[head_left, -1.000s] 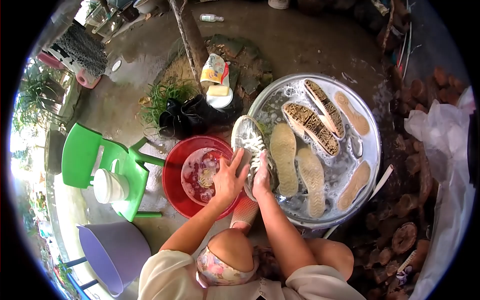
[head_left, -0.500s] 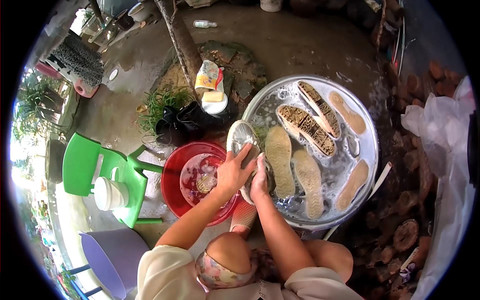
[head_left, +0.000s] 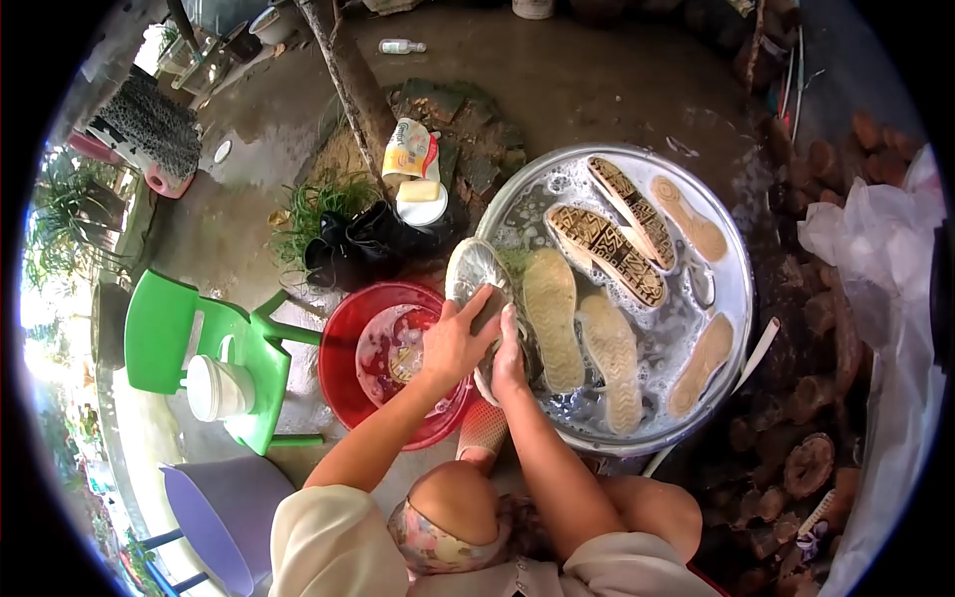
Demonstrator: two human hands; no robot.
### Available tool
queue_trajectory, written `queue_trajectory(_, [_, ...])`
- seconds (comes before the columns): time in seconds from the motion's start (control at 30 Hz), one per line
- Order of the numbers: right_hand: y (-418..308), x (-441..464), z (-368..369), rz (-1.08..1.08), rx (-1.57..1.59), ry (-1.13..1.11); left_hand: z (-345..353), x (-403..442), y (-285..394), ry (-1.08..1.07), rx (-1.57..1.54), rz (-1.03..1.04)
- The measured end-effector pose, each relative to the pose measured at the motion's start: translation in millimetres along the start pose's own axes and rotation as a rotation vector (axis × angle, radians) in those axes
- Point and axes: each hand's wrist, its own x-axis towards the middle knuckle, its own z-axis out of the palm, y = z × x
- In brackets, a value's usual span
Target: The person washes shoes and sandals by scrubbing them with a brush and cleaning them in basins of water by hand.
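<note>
A wet, foamy shoe is held between my hands, toe pointing away from me, over the gap between the red basin and the metal tub. My left hand presses a brownish block, perhaps a brush, on the shoe's upper. Along the shoe's right side, my right hand grips it, with suds on the fingers. In the tub's soapy water lie two patterned-sole shoes, two pale soles facing up beside them, and insoles at the right.
To the left stand a green chair bearing a white bucket, and a purple bin. Black shoes, a soap bar on a white lid and a Comfort pouch sit ahead. Clear plastic hangs at right.
My left hand and the block have shifted on the shoe's upper, and the white laces, plain to see earlier, are now mostly covered. The view has shifted slightly.
</note>
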Motion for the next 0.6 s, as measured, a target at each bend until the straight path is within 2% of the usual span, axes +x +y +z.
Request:
queue_trajectory(0.07, [9.2,10.4,-8.2,0.054,0.060,0.015,-6.7,5.9,-1.5,0.013,0.097,0.078])
queue_trajectory(0.1, [17.4,18.3,-15.3,0.081,0.086,0.024,5.8,28.6,-15.4,0.183,0.252,0.249])
queue_trajectory(0.17, [42.1,24.9,-29.0,-0.082,-0.021,-0.054,6.1,83.4,-24.4,0.225,0.213,0.204])
queue_trajectory(0.23, [-10.3,-16.4,3.5,0.134,-0.085,-0.138,19.5,104.3,-24.0,0.255,0.250,0.194])
queue_trajectory(0.3, [-2.5,-17.7,-7.8,0.016,0.174,-0.227,18.4,103.7,-25.5,0.288,0.208,0.142])
queue_trajectory(0.37, [15.8,-15.0,-4.1,-0.243,0.368,-0.177,15.3,89.6,-28.0,0.323,0.071,0.051])
queue_trajectory(0.43, [21.0,-13.7,-0.7,-0.120,0.573,-0.063,13.6,86.6,-31.9,0.277,0.033,-0.076])
queue_trajectory(0.5, [20.0,3.0,-9.8,-0.039,0.493,0.026,13.3,88.5,-35.7,0.295,-0.029,-0.127])
queue_trajectory(0.53, [18.9,13.8,-10.7,0.066,0.385,0.265,11.0,94.3,-33.6,0.268,-0.082,-0.169])
queue_trajectory(0.57, [16.3,10.3,-4.4,0.017,0.129,0.397,8.7,102.4,-35.8,0.235,-0.140,-0.217])
queue_trajectory(0.6, [34.3,12.9,-19.2,-0.144,-0.433,0.388,6.4,112.1,-42.0,0.203,-0.197,-0.264])
